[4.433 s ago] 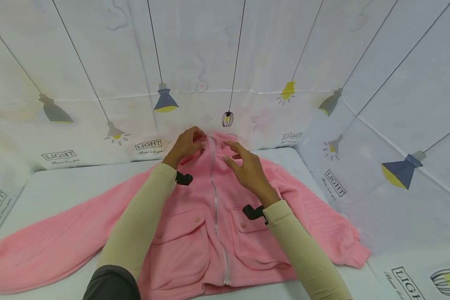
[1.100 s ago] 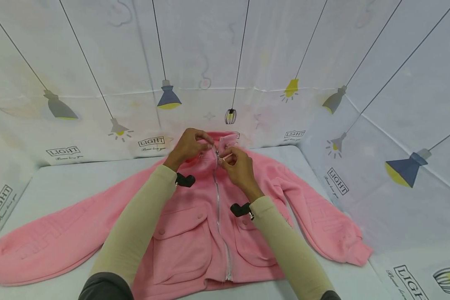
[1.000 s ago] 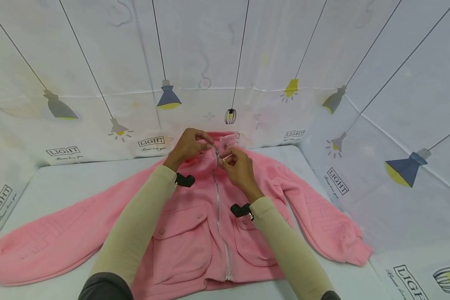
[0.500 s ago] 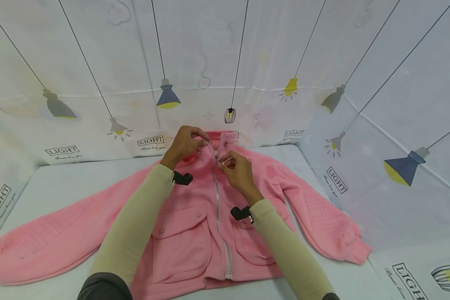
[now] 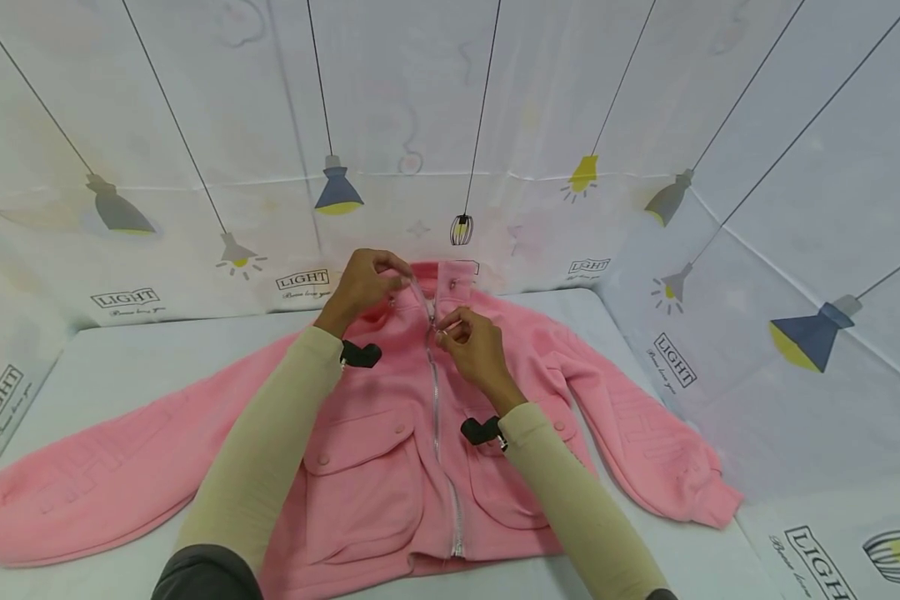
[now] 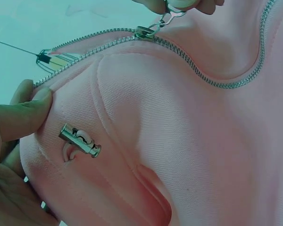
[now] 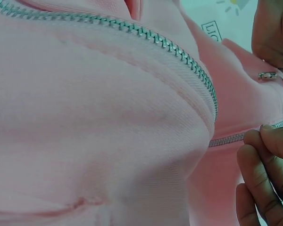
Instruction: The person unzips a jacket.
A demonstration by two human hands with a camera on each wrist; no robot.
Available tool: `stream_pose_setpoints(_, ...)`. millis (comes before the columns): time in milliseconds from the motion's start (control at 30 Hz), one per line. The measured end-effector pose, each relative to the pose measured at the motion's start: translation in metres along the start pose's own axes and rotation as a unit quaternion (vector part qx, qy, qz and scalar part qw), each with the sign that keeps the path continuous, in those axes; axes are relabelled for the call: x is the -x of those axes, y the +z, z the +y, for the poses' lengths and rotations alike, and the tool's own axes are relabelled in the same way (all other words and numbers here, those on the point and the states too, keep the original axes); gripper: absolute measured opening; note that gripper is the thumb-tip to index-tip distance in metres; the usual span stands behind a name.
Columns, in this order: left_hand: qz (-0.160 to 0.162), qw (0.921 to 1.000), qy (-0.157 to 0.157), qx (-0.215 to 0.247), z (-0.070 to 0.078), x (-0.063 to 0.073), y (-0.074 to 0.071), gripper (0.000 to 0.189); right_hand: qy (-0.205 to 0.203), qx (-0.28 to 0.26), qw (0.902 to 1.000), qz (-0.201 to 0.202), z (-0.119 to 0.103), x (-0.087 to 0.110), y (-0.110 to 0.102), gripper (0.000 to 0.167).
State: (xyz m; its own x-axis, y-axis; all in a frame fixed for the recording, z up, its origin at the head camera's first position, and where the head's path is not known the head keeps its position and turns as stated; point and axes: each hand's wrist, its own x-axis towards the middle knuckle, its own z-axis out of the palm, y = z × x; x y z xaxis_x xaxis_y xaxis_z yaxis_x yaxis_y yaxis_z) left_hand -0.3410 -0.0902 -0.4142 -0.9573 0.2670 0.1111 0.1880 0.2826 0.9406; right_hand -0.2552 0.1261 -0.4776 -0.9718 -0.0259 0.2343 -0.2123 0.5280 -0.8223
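A pink zip-up jacket (image 5: 375, 392) lies front side up, its sleeves spread to both sides. My left hand (image 5: 366, 287) pinches the left collar edge beside the zipper teeth; in the left wrist view its thumb (image 6: 26, 113) presses the fabric near a metal cord toggle (image 6: 80, 140). My right hand (image 5: 476, 346) pinches the pull of the zipper slider (image 6: 144, 33) just below the collar. Above the slider the two rows of teeth part; below it the zipper (image 5: 437, 417) is joined down to the hem. The right collar flap (image 5: 456, 279) stands up.
The jacket rests on a white-covered table (image 5: 157, 350). Behind and to the right rise white sheets (image 5: 390, 100) printed with hanging lamps. Buttoned flap pockets (image 5: 363, 483) sit on the jacket front.
Both hands came onto the collar and zipper from hovering there. Lately the right hand and slider shifted slightly down, the left hand drew slightly left, and the collar opening widened.
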Motion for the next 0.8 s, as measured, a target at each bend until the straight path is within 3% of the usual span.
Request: stream_pose_setpoints(800,0.041,0.9992,0.005,0.002,-0.008,-0.001,-0.013,0.013,0.004,-0.008,0.9998,-0.016,-0.001,0.007,0.001,0.009)
